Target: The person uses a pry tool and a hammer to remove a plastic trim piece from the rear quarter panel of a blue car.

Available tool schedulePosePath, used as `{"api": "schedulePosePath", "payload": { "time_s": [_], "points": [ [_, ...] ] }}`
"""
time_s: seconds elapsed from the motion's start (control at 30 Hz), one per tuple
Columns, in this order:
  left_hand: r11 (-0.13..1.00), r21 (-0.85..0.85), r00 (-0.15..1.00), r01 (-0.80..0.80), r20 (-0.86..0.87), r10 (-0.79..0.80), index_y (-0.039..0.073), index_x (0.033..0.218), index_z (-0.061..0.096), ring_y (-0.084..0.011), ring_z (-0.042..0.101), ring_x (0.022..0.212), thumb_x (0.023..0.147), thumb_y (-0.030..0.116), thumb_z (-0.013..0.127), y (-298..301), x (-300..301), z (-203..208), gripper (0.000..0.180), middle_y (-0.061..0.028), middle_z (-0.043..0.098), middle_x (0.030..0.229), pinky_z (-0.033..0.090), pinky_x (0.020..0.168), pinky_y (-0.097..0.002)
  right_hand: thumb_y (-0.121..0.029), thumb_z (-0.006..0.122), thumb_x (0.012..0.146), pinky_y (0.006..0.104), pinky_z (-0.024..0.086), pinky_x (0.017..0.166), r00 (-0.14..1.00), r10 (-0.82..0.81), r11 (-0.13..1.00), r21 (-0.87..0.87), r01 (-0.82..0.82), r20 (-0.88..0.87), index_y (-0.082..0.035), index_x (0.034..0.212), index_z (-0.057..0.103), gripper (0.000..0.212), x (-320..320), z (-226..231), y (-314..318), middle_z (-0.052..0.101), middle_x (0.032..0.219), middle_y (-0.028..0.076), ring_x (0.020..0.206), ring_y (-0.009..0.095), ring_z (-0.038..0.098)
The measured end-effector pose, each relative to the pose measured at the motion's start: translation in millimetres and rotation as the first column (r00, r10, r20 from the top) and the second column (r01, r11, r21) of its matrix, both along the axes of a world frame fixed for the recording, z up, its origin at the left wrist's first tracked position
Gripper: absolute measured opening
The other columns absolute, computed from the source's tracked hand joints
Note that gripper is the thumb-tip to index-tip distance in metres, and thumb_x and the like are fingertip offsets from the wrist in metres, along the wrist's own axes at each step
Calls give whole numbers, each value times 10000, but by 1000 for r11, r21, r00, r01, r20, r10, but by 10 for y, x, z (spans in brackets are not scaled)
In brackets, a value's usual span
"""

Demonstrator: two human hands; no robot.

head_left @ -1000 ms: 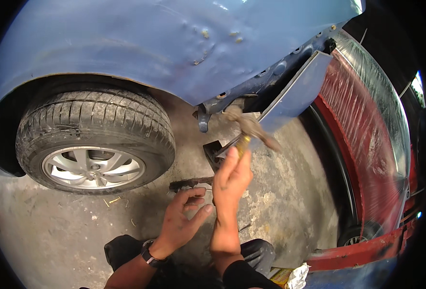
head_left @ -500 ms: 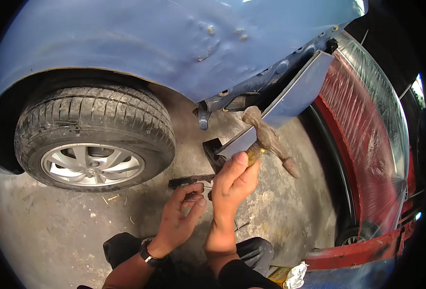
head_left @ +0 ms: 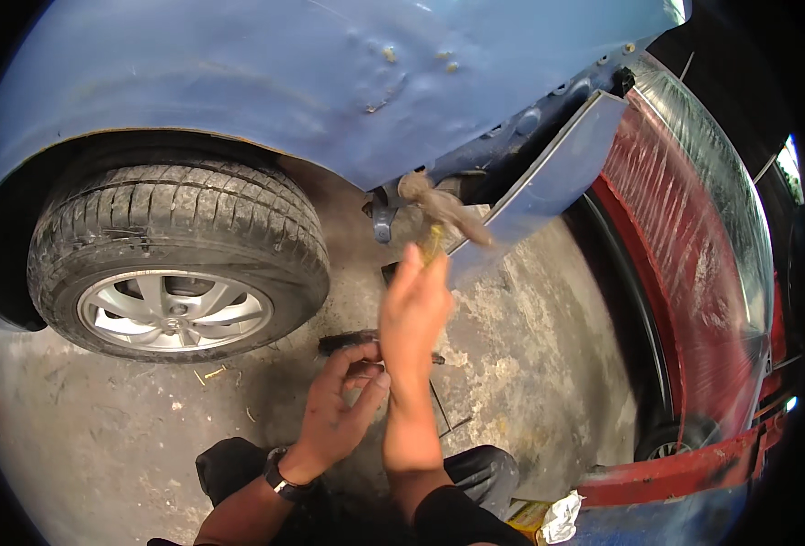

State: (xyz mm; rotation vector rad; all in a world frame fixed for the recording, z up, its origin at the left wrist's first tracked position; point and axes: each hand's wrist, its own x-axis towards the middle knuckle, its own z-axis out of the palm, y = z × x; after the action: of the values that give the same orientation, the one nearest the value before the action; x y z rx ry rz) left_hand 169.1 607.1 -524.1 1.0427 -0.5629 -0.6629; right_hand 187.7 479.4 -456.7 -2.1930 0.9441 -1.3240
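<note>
My right hand (head_left: 413, 314) is closed round the handle of a worn hammer (head_left: 448, 214), blurred by motion. The hammer's head is lifted by the rear lower corner of a dented blue car panel (head_left: 302, 82), overlapping a bluish painted strip (head_left: 557, 168) in view. Beside the right wrist is my left hand (head_left: 339, 414), a watch on its wrist. Its fingers are curled in toward the thumb; whatever they hold, if anything, is hidden.
To the left stands a tyre (head_left: 184, 218) on a silver wheel, under the arch. A dark bar-shaped thing (head_left: 339, 342) lies on the concrete floor beyond my hands. On the right is a red car (head_left: 666, 273) under clear plastic sheeting. Crumpled silvery wrapping (head_left: 562, 519) lies at lower right.
My right hand has swung the hammer up and to the left, toward the corner of the blue panel. My left hand has stayed in about the same place.
</note>
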Motion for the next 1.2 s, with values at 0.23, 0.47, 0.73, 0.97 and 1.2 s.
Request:
{"api": "schedulePosePath", "payload": {
  "time_s": [0.23,0.47,0.73,0.97,1.2],
  "points": [
    [998,37,997,-57,60,54,12,1280,599,-121,626,1013,971,64,662,21,11,-17,320,-67,643,1181,499,902,-284,-216,500,1076,358,385,513,988,29,999,11,-31,154,14,949,572,272,-184,-142,10,521,607,104,511,193,479],
    [988,82,985,-132,126,121,-2,1261,611,-93,615,974,1010,49,603,19,193,28,256,-30,660,1095,484,888,-250,-363,386,1110,252,376,493,853,132,737,525,-425,506,45,1112,621,471,-674,-194,136,436,593,-3,536,81,450],
    [953,173,952,-250,221,210,-9,1262,628,-139,657,973,1050,201,588,-169,399,70,302,-63,682,1080,524,846,-277,-281,467,1094,243,421,472,611,253,616,362,-700,750,-8,1102,512,276,-1066,-744,127,499,656,41,480,97,460],
    [920,-75,805,-385,461,374,-35,1268,619,-149,673,965,1045,199,602,-703,741,379,324,-90,690,1129,558,829,-283,-259,416,1099,217,352,423,811,335,687,465,-558,480,-9,1113,506,266,-1265,-967,75,479,614,10,430,77,417],
    [896,-118,813,-428,381,439,-35,1347,566,-158,668,1017,1043,194,603,-944,726,606,383,-117,667,1218,571,857,-294,-251,430,1092,221,303,430,879,305,900,191,-392,367,-4,1114,524,266,-1228,-888,-26,427,570,-35,441,56,392]
  ]
}}
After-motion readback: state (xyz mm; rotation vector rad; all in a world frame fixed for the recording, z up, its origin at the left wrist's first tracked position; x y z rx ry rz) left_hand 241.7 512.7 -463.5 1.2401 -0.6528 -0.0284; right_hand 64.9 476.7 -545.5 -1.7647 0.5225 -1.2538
